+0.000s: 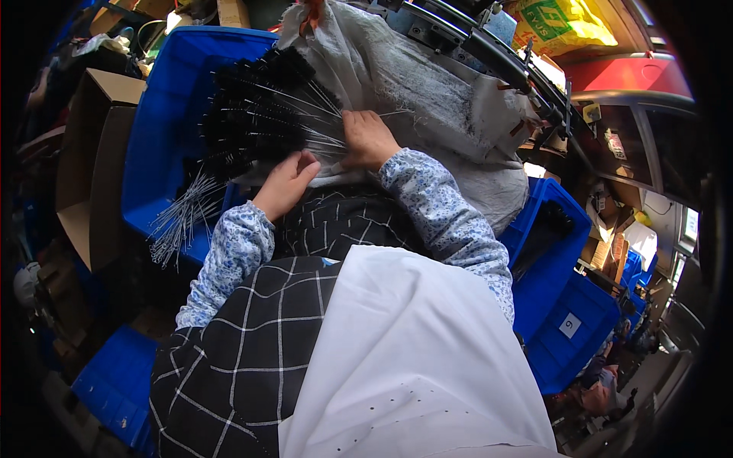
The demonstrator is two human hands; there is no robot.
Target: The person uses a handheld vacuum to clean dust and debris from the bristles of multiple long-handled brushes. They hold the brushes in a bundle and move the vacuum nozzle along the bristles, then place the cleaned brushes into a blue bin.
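Note:
A thick bunch of wire brushes (256,107) with black bristles lies fanned out, its bare wire stems pointing right. My right hand (368,139) is closed round the ends of several stems, and one wire pokes out past its fingers to the right. Just left of it, below the stems, my left hand (289,183) has its fingers curled in and its thumb pressed to them; whatever may be between them is hidden. Under the bristles on the left, a bundle of wire stems with looped ends (185,217) hangs over the blue bin (156,130).
A pale woven sack (427,84) is draped beneath my right hand, beside a dark machine bar (489,49). On the left stands an open cardboard box (95,168). Another blue bin (557,259) on the right holds black bristled pieces. White cloth (420,343) covers my lap.

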